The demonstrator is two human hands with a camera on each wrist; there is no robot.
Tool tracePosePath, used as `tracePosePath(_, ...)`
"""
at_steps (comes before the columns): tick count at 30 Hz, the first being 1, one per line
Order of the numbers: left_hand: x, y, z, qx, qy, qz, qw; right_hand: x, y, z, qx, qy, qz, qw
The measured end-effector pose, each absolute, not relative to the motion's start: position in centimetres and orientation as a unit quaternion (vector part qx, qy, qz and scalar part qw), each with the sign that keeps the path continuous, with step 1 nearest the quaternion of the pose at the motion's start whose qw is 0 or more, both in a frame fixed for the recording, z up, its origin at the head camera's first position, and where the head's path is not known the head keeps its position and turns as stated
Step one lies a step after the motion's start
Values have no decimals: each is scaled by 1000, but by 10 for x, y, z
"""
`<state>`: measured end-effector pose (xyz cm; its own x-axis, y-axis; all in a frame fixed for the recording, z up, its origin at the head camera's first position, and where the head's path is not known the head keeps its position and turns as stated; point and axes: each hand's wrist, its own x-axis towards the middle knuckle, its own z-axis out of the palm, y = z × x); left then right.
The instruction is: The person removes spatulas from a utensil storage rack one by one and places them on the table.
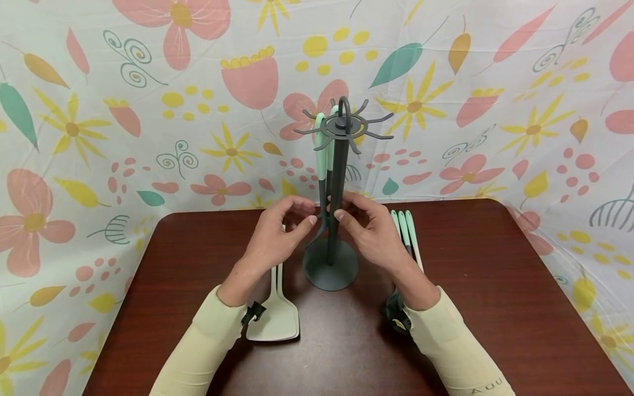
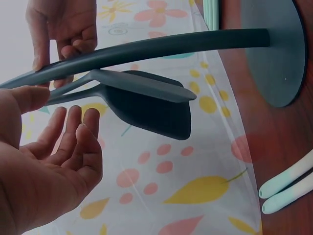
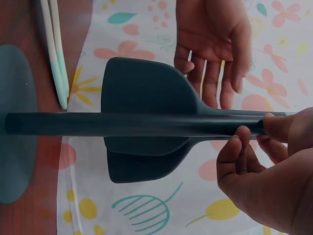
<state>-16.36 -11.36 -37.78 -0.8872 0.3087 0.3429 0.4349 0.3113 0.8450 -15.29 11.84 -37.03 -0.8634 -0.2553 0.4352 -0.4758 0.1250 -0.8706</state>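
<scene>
A dark grey utensil stand (image 1: 339, 176) rises from a round base (image 1: 330, 275), with a ring of hooks and a top loop. Two dark spatulas (image 3: 146, 88) with mint handles (image 1: 320, 154) hang on its far left side, heads down and overlapping. With thumb and finger, my right hand (image 1: 373, 231) pinches the pole at mid-height. My left hand (image 1: 277, 231) is beside the spatulas' shafts, its fingers loosely bent and holding nothing. In the left wrist view its thumb is close to the shafts; whether it touches them I cannot tell.
Cream-coloured turners (image 1: 274, 322) lie stacked on the brown table (image 1: 495, 286) left of the base. Right of it lie several mint-handled utensils (image 1: 408, 225), their heads partly hidden by my right wrist. A flower-patterned cloth (image 1: 233, 110) hangs behind the table.
</scene>
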Motion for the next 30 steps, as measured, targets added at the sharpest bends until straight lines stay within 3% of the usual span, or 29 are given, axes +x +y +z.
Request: tracePosePath(30,-168,-95,-383,-241,-779,-573,82,-150,117,-373,235,-741,622,95)
